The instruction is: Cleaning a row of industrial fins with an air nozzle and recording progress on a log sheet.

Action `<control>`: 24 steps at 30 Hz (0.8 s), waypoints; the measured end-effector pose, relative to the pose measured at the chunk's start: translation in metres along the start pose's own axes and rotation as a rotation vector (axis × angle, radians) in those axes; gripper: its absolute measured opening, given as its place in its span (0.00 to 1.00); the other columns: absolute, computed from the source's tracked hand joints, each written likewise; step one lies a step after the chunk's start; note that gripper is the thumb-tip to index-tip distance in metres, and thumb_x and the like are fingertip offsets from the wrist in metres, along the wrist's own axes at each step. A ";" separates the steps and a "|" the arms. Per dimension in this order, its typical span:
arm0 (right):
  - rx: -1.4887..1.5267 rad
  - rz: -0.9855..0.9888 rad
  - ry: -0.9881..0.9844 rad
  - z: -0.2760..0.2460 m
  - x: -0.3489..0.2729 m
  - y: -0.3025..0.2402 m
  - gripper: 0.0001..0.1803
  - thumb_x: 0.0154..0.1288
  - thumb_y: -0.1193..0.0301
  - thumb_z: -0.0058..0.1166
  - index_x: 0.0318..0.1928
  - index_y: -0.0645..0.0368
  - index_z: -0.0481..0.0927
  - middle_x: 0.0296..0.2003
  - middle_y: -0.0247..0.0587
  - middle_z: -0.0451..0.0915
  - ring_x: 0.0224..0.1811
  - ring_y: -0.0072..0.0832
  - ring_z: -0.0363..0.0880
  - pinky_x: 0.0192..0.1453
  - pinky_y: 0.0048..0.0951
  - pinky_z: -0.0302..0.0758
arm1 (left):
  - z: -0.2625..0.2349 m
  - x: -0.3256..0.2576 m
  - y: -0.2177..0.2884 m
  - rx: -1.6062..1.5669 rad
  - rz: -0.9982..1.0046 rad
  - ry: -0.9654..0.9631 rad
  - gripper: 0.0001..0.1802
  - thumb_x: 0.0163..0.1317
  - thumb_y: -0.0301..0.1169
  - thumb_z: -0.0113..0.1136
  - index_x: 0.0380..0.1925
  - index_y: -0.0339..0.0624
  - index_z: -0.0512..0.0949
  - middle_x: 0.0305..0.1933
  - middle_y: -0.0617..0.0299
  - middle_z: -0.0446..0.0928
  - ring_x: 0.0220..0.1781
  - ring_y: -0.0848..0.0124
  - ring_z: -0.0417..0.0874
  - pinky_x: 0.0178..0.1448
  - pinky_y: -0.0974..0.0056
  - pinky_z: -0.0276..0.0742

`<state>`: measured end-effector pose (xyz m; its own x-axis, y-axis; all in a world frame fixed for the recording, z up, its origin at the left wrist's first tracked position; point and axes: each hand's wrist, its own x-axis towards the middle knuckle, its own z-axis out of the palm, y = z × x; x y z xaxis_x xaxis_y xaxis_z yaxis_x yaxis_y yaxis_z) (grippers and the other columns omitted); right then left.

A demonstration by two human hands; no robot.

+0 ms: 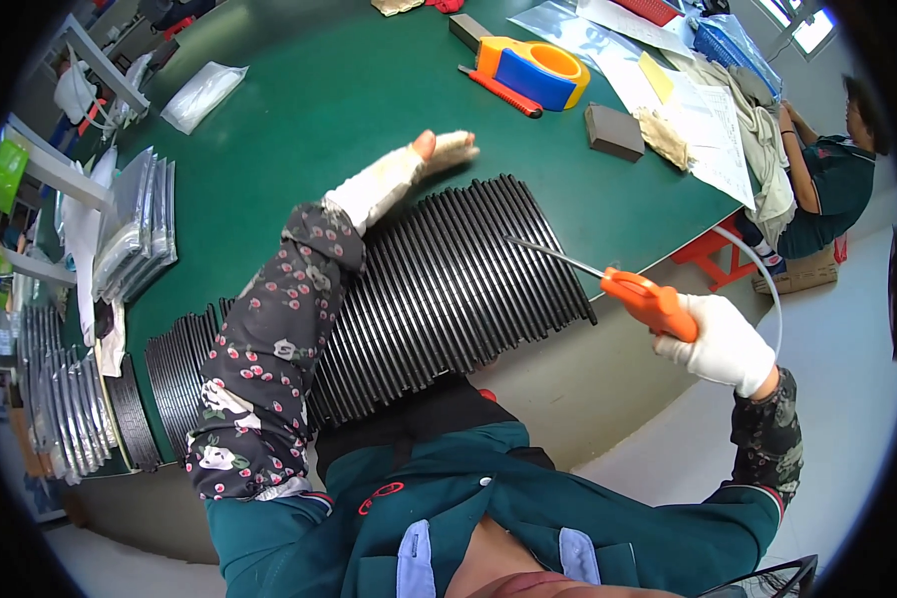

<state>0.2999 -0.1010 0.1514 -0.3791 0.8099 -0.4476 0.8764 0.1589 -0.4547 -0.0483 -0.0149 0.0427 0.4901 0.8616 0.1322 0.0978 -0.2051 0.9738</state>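
A row of black rods [439, 289] lies side by side along the near edge of the green table, their ends toward me. My left hand [409, 174], in a white glove with bare fingertips, is stretched out flat just beyond the rods' far ends and holds nothing. Gripped in my gloved right hand [720, 344] is an orange air blow gun [653, 302]. Its thin metal nozzle points left, over the rods at the right end of the row. My left sleeve crosses the row and hides part of it. Further left lie more black rods [181, 374].
A yellow and blue tape dispenser [548, 72], a red utility knife [503, 92] and a grey block [614, 133] lie at the back. Papers [713, 135] cover the far right. Bagged items [140, 229] stand left. A pale hose [770, 279] curves beside my right hand; a co-worker [832, 184] sits beyond.
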 end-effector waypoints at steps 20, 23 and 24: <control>-0.077 0.011 -0.014 0.002 0.032 -0.019 0.13 0.52 0.64 0.57 0.35 0.58 0.76 0.26 0.49 0.77 0.31 0.45 0.76 0.37 0.37 0.71 | 0.006 -0.007 -0.021 -0.021 -0.085 -0.108 0.44 0.62 0.63 0.32 0.63 0.34 0.58 0.65 0.51 0.62 0.69 0.64 0.58 0.74 0.63 0.37; -0.061 -0.002 -0.073 0.004 0.024 -0.026 0.12 0.52 0.64 0.57 0.34 0.58 0.76 0.26 0.49 0.77 0.30 0.45 0.76 0.37 0.37 0.71 | -0.002 -0.010 -0.008 -0.041 -0.047 -0.072 0.45 0.61 0.64 0.31 0.63 0.34 0.58 0.65 0.51 0.62 0.70 0.64 0.56 0.73 0.62 0.40; -0.076 -0.013 -0.091 0.007 0.022 -0.028 0.12 0.52 0.64 0.57 0.34 0.58 0.76 0.26 0.49 0.77 0.30 0.46 0.76 0.37 0.37 0.71 | -0.008 -0.014 0.000 0.043 -0.009 -0.048 0.46 0.61 0.65 0.31 0.63 0.34 0.57 0.65 0.50 0.61 0.70 0.64 0.56 0.73 0.62 0.42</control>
<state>0.2646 -0.0914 0.1491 -0.4129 0.7532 -0.5120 0.8900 0.2144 -0.4024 -0.0620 -0.0236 0.0421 0.5296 0.8406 0.1140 0.1390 -0.2186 0.9659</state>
